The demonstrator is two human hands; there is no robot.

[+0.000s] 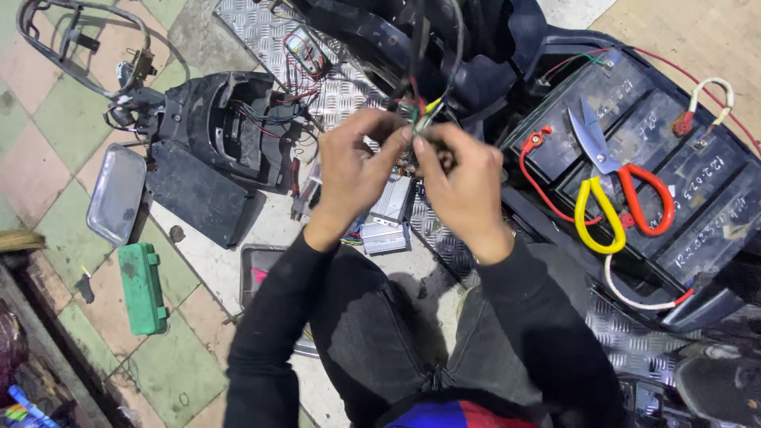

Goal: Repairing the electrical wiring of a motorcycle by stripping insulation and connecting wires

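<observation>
Both hands — left hand (353, 170) and right hand (464, 186) — pinch together on the thin multicoloured wire bundle (422, 111), keeping its loose ends steady above the ribbed silver metal controller box (388, 218).

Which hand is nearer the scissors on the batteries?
Right. The right hand works the wires just left of the scissors in the picture; the left hand is farther off, beyond the right.

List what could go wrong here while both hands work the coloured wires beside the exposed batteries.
The left hand and right hand pinch a wire bundle near the batteries; touching bare ends could short. Metal scissors lie on the batteries, so their blades might bridge terminals. The loose red lead could snag.
</observation>
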